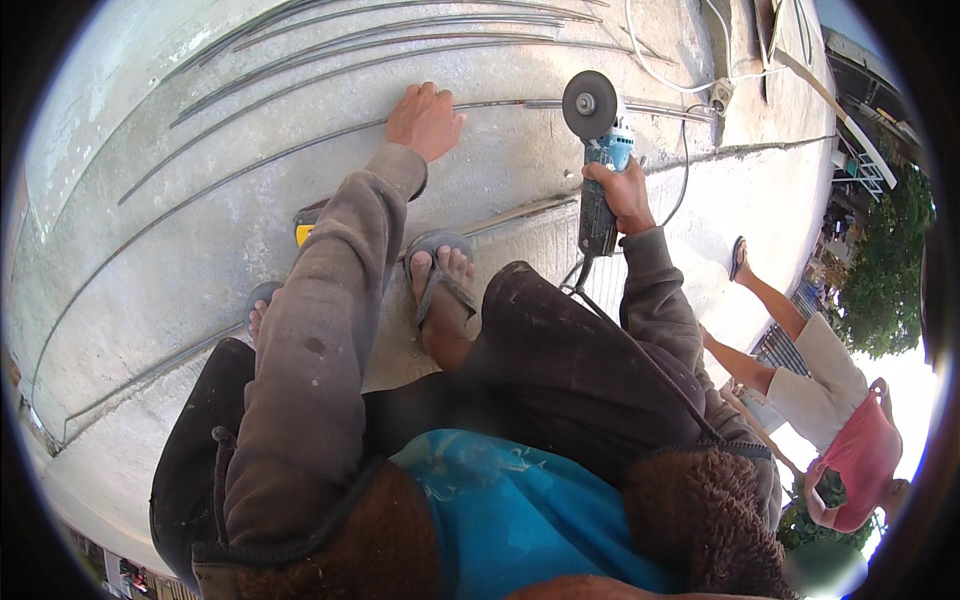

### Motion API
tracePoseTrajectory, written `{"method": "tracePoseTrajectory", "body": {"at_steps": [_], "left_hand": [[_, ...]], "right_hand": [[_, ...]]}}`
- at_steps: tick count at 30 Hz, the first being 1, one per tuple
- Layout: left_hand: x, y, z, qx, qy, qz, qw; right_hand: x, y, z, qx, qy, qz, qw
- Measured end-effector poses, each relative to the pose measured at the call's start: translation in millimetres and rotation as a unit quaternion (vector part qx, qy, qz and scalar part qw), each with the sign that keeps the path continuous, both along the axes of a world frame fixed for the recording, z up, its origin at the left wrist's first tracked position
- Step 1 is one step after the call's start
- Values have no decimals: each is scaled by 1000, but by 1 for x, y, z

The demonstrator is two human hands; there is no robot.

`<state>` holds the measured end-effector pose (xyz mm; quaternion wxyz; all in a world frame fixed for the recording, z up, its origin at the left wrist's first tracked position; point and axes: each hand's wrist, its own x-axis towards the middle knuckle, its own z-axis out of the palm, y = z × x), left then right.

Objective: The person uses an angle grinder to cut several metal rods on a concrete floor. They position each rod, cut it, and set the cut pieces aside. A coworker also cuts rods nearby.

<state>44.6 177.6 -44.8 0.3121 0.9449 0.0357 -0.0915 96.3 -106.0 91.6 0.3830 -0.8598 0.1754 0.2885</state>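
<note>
My left hand (425, 125) rests low on the concrete, fingers curled over a long thin steel rod (500, 103). My right hand (625, 190) is closed around a blue and black angle grinder (607, 150), held upright in the picture with its dark disc (590, 105) at the top. The grinder's black cord (588, 270) runs down from its rear. Beside my left forearm, partly hidden, lies a small yellow and black object (303, 233). My sandalled foot (440, 290) is between my two arms.
More long rods (330, 45) lie across the concrete floor (160, 260). A white cord (670, 85) with a socket box (718, 97) is at upper right. A crack crosses the slab. At right, another person (835, 410) in sandals stands near trees and sheeting.
</note>
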Motion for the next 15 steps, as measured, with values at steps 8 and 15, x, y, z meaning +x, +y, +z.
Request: {"method": "tracePoseTrajectory", "body": {"at_steps": [8, 15], "left_hand": [[11, 4, 25, -1, 36, 11, 999], [8, 1, 37, 23, 55, -4, 998]], "right_hand": [[-15, -7, -3, -48, -76, 51, 995], [-14, 3, -1, -66, -71, 64, 993]]}}
